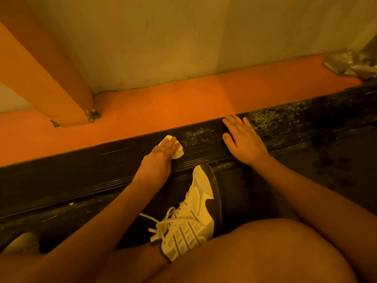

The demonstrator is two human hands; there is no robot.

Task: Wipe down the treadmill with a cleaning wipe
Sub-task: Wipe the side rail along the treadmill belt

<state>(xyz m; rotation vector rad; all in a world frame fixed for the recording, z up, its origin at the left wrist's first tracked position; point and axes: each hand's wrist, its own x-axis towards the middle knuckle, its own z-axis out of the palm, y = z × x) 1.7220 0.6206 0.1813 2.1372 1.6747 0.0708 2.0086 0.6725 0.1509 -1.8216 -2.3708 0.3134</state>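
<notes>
On the side rail (81,170) of the treadmill (336,156), a person's left hand (161,158) presses a white cleaning wipe (179,153) flat against the ribbed black plastic. The fingers lie fairly straight over the wipe rather than bunched round it, and its corners show past the fingertips. The rail's long axis runs from lower left to upper right in the head view, and the wipe sits about midway along the visible stretch. Just up the rail to the right lies a pale speckled patch (195,133), then the right hand (242,139), spread palm-down and holding nothing. Beyond it is a heavier band of speckled grime (285,117) that reaches toward the rail's far right end. The dirt appears to lie rightward along the rail from the wipe, so the next stroke likely runs that way. The empty right hand is nearer the grime and sits in the path. A white laced shoe (191,221) stands on the belt side of the rail, its toe at the rail's inner edge. An orange floor (163,107) borders the rail's outer side.
</notes>
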